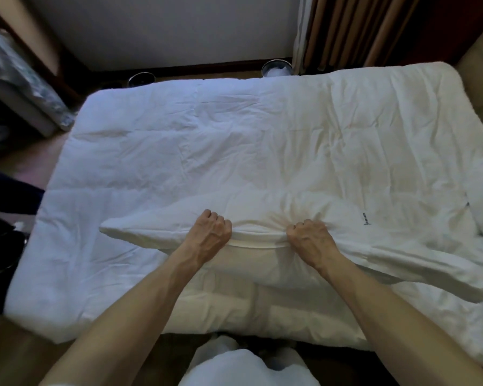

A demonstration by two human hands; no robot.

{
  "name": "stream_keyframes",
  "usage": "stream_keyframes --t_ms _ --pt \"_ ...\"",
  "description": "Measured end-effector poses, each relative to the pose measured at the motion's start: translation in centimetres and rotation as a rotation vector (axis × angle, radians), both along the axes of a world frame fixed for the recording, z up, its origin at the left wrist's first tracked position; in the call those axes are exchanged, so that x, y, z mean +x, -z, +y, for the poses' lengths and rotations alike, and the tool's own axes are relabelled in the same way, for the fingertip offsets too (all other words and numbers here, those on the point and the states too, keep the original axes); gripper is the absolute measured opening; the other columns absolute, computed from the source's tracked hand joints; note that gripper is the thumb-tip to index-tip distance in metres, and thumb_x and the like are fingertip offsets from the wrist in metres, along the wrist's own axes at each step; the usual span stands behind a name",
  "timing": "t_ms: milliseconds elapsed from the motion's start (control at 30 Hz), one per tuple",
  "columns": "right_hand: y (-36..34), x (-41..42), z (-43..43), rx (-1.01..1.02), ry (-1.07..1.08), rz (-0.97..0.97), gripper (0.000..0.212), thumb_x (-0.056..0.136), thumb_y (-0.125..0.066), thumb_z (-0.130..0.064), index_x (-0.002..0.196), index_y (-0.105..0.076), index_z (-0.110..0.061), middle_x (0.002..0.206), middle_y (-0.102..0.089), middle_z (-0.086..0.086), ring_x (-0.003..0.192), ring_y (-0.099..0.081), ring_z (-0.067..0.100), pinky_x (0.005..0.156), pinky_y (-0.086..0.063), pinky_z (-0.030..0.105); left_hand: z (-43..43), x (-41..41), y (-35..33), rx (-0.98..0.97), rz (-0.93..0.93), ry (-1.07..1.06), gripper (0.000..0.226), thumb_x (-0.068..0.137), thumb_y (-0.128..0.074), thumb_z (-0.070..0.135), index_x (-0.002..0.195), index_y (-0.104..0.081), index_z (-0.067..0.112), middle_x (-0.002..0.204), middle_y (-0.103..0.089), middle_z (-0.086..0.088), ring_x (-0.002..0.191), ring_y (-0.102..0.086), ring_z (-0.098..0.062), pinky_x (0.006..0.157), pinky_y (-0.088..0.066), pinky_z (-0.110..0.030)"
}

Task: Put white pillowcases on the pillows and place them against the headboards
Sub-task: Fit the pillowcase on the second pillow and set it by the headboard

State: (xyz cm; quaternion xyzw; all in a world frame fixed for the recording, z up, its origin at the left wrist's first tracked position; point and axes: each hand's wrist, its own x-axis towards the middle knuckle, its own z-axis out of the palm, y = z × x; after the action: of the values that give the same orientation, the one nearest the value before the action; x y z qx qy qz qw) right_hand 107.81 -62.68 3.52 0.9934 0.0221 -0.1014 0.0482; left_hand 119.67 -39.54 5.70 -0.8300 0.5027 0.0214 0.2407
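A person standing at the side of a bed (67, 316) works a white fabric pillowcase (262, 215) over a plump cream-white pillow (248, 266). The pillow lies crosswise on the rumpled white quilted duvet (207, 135), toward the near edge. The left hand (211, 232) and the right hand (308, 236) sit apart, each curled into a fist and clamped on the hemmed mouth of the case, with the band of hem stretched taut between them. Fabric puckers in radiating creases at both fists.

The pillow looks light, soft and squashy, likely to bulge and fold rather than slide in cleanly. The case is thin, limp cloth that bunches readily and has no stiffness of its own. The hem, doubled and firmer than the rest, appears the sound place to hold, with the hands spaced toward the corners of the opening to hold the mouth wide. Nothing here seems fragile or slippery. How much of the pillow is inside cannot be told for certain, white lying on white.

Two round metal bins (141, 78) stand on the floor beyond the far edge of the bed, near brown striped curtains (346, 29).
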Motion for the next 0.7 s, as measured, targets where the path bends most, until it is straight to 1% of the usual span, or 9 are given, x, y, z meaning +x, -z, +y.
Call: stream_keyframes --t_ms 67,167,233,300,333,433,567,633,700 --pt "0.0 -0.3 -0.6 0.054 -0.007 -0.005 0.032 0.036 -0.086 -0.001 0.048 -0.059 -0.011 0.044 -0.056 0.009 0.035 -0.054 0.027 0.038 -0.043 0.028 -0.2 -0.7 -0.7 0.016 -0.007 -0.001 0.025 0.053 -0.070 -0.001 0.058 -0.052 0.015 0.051 -0.055 -0.007 0.045 -0.052 -0.024 0.054 -0.038 -0.028" --pt "-1.2 -0.6 -1.4 0.057 -0.042 -0.026 0.031 0.040 -0.085 -0.003 0.051 -0.058 -0.012 0.045 -0.057 0.009 0.036 -0.055 0.028 0.038 -0.041 0.027 -0.5 -0.8 -2.1 0.045 -0.022 -0.022 0.029 0.050 -0.076 -0.001 0.059 -0.053 0.015 0.052 -0.055 -0.007 0.043 -0.053 -0.025 0.052 -0.038 -0.028" --pt "-2.4 -0.7 -1.8 0.067 -0.068 -0.057 0.032 0.043 -0.083 0.000 0.053 -0.055 -0.012 0.045 -0.055 0.007 0.035 -0.052 0.028 0.037 -0.033 0.025 -0.7 -0.4 -3.1 0.056 -0.009 -0.030 0.030 0.052 -0.077 -0.001 0.061 -0.053 0.014 0.053 -0.056 -0.007 0.044 -0.054 -0.025 0.050 -0.038 -0.028" --pt "-3.6 -1.1 -2.2 0.060 -0.085 -0.089 0.034 0.043 -0.080 0.004 0.053 -0.051 -0.012 0.044 -0.050 0.006 0.033 -0.047 0.026 0.040 -0.023 0.023 -1.0 -0.1 -4.1 0.098 -0.012 -0.038 0.027 0.059 -0.075 -0.001 0.064 -0.053 0.014 0.055 -0.057 -0.007 0.047 -0.056 -0.025 0.052 -0.037 -0.029" --pt "-4.1 -1.2 -2.5 0.051 -0.093 -0.113 0.035 0.044 -0.079 0.005 0.054 -0.050 -0.012 0.044 -0.049 0.006 0.033 -0.045 0.025 0.041 -0.020 0.022 -1.3 0.1 -4.6 0.106 -0.016 -0.033 0.026 0.062 -0.073 -0.002 0.065 -0.053 0.015 0.057 -0.057 -0.006 0.048 -0.056 -0.026 0.052 -0.036 -0.029" --pt "-5.8 -0.8 -3.5 0.013 -0.104 -0.161 0.032 0.046 -0.078 0.005 0.056 -0.052 -0.011 0.046 -0.049 0.006 0.032 -0.045 0.025 0.042 -0.019 0.023 -2.2 0.8 -6.2 0.082 -0.051 -0.033 0.024 0.068 -0.070 -0.001 0.067 -0.052 0.015 0.058 -0.058 -0.006 0.049 -0.056 -0.024 0.053 -0.034 -0.030" --pt "-8.7 0.9 -5.0 -0.023 -0.092 -0.174 0.034 0.045 -0.079 0.005 0.054 -0.051 -0.011 0.043 -0.047 0.006 0.030 -0.043 0.025 0.040 -0.018 0.022 -3.4 2.2 -8.6 -0.023 -0.082 -0.011 0.034 0.059 -0.072 -0.003 0.058 -0.045 0.017 0.048 -0.051 -0.003 0.040 -0.049 -0.022 0.047 -0.026 -0.026" --pt "-9.8 2.0 -5.9 -0.055 -0.079 -0.193 0.040 0.041 -0.080 0.006 0.051 -0.046 -0.013 0.042 -0.046 0.004 0.028 -0.041 0.024 0.040 -0.013 0.020 -4.1 3.5 -9.6 -0.051 -0.077 -0.001 0.036 0.060 -0.070 -0.001 0.058 -0.041 0.019 0.047 -0.049 -0.002 0.039 -0.045 -0.020 0.044 -0.022 -0.025" --pt "-10.5 3.1 -7.0 -0.072 -0.076 -0.205 0.049 0.039 -0.079 0.005 0.051 -0.037 -0.016 0.040 -0.044 0.003 0.028 -0.039 0.023 0.042 -0.005 0.018 -5.2 5.2 -10.3 -0.062 -0.050 0.006 0.028 0.067 -0.063 0.001 0.060 -0.041 0.018 0.051 -0.052 -0.002 0.041 -0.041 -0.020 0.044 -0.023 -0.026"
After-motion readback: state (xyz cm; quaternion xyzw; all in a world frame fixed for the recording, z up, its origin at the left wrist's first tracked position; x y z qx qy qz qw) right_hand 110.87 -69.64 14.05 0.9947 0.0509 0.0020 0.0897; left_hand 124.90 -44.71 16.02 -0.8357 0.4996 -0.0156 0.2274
